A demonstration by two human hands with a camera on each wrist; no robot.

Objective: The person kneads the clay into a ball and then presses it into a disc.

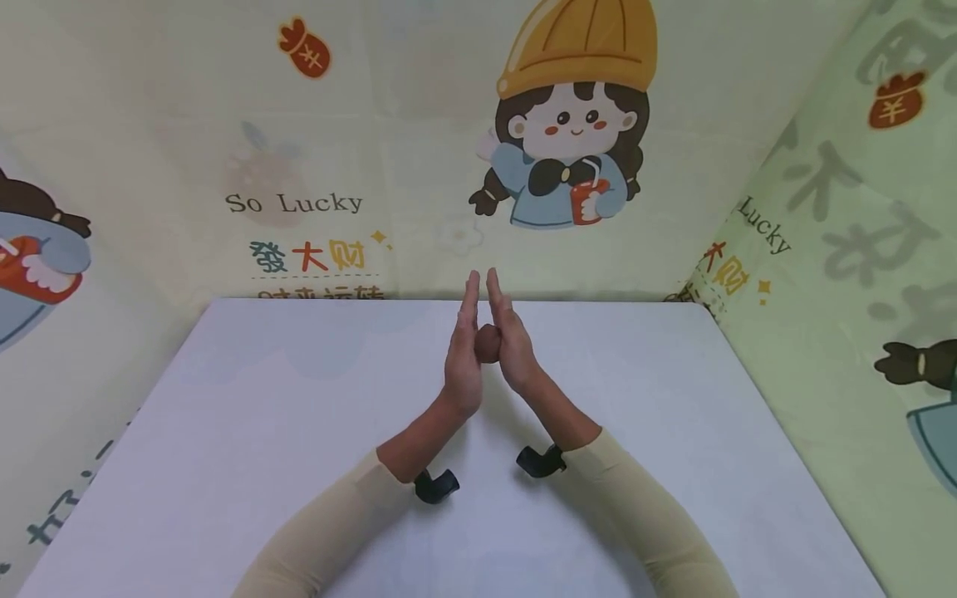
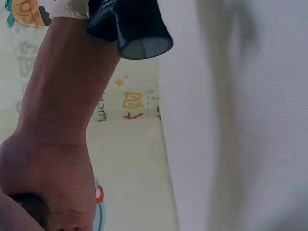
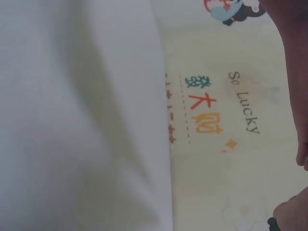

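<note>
A small round brown ball (image 1: 488, 343) sits between the two palms, above the white table. On its left side the left hand (image 1: 463, 365) presses against it, fingers straight and pointing up and away. From the other side the right hand (image 1: 517, 347) presses the same ball with straight fingers, so the hands lean together like a tent. Their fingertips are close, with a narrow gap. In the left wrist view, the ball (image 2: 32, 208) shows as a dark shape, partly hidden between the hands. The right wrist view catches only parts of hands at its right edge, without the ball.
The white tabletop (image 1: 262, 432) spreads beneath both arms, its far edge meeting a printed cloth backdrop (image 1: 426, 149). Black wrist cameras stick out below the left sleeve (image 1: 436, 487) and the right sleeve (image 1: 540, 462). Cloth walls (image 1: 845, 249) also rise at the sides.
</note>
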